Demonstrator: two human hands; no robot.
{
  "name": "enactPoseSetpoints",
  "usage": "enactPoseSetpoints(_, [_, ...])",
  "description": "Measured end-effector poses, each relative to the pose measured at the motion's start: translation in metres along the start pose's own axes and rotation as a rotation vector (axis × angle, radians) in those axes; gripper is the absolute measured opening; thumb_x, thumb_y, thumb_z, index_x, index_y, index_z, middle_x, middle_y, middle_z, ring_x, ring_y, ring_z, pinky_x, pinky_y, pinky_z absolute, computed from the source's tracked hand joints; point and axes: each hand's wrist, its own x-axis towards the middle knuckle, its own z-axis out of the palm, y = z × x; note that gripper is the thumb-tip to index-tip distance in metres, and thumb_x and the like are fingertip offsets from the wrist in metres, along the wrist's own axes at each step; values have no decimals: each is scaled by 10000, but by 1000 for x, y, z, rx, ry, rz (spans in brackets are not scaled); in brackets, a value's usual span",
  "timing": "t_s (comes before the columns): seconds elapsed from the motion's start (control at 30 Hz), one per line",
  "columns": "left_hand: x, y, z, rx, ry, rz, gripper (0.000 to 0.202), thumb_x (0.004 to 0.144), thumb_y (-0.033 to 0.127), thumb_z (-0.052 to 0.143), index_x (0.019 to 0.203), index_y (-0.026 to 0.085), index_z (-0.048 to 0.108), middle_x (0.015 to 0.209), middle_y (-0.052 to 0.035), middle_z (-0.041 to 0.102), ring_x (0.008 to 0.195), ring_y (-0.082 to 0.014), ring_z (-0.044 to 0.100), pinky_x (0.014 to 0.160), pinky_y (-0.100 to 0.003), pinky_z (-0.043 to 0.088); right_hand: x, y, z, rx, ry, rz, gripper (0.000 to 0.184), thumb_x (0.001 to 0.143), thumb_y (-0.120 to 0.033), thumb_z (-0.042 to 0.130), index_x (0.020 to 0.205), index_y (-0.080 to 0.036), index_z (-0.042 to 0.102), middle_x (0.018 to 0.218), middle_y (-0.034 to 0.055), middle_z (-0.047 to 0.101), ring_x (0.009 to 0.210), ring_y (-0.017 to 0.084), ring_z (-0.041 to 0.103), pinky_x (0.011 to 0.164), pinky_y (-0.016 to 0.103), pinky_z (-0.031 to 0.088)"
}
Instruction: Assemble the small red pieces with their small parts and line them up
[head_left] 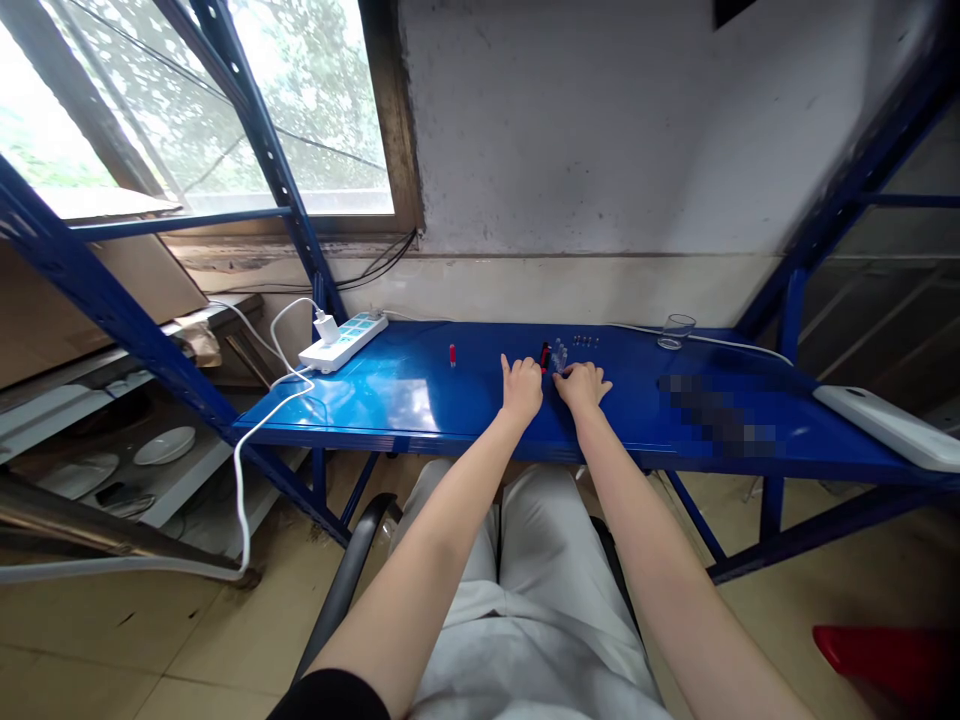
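Both of my hands rest on a blue metal shelf (420, 400) in front of me. My left hand (521, 385) lies with its fingers curled, next to a small red and black object (545, 355). My right hand (583, 383) sits close beside it, its fingers bent around a cluster of small clear pieces (559, 357). What either hand actually grips is too small to make out. A small red piece (452, 354) stands alone to the left of my hands. A row of tiny dark pieces (586, 341) lies just behind them.
A white power strip (343, 341) with a plugged-in charger and white cable lies at the shelf's left end. A clear glass (676, 331) stands at the back right. A white flat device (892, 425) lies far right. Blue rack posts flank the shelf. Dishes sit on a low shelf at left.
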Motion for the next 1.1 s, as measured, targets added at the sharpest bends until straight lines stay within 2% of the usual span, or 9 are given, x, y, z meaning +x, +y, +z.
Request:
enactPoseSetpoints(0.37, [-8, -4, -4, -225, 72, -80, 183, 846, 105, 367, 787, 162, 530, 866, -65, 572, 882, -185, 545, 1054, -498, 244, 1, 0, 2, 29, 34, -26, 256, 773, -351, 515, 904, -172, 644, 1064, 128, 553, 1047, 292, 415, 839, 451, 293])
enactPoseSetpoints(0.63, [-12, -4, -9, -330, 126, -108, 155, 829, 87, 386, 760, 164, 502, 851, -47, 572, 863, -162, 545, 1036, -475, 269, -1, 1, 1, 39, 32, -53, 188, 778, -330, 514, 818, -194, 637, 1004, 93, 585, 1010, 272, 428, 816, 436, 289])
enactPoseSetpoints(0.9, [-14, -6, -7, -418, 253, -139, 142, 827, 105, 396, 749, 172, 494, 818, -41, 558, 827, -160, 530, 990, -431, 328, -13, 0, -1, -87, 92, -294, 155, 791, -270, 482, 786, -182, 609, 917, 87, 598, 944, 244, 438, 779, 386, 269])
enactPoseSetpoints(1.1, [-13, -7, -9, -461, 293, -173, 133, 801, 97, 413, 733, 180, 492, 808, -55, 554, 815, -173, 527, 895, -390, 394, -19, -2, -5, -121, 90, -348, 155, 797, -244, 461, 806, -178, 600, 917, 109, 606, 939, 258, 450, 769, 386, 269])
